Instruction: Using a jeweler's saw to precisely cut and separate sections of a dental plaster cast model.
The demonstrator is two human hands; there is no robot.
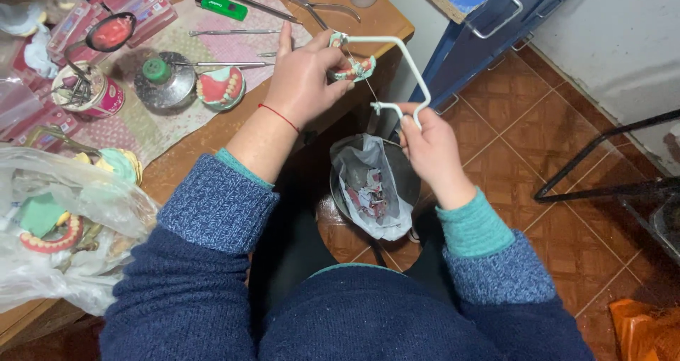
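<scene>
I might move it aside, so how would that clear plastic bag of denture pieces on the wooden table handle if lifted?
The clear plastic bag looks crumpled and thin, so probably floppy. Its loose contents would likely shift. It overhangs the wooden table edge, so a push might tip it off.

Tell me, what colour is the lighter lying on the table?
The lighter is bright green, seen clearly in the head view.

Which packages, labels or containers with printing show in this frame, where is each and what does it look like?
Green lighter: table top, oblong, white label.
Round tin: table's left, pink and white printed wrap, tools inside.
Flat pink boxes: far left corner, clear-lidded.
Clear plastic bag: near left edge, crumpled.
No signs or screens.
</scene>
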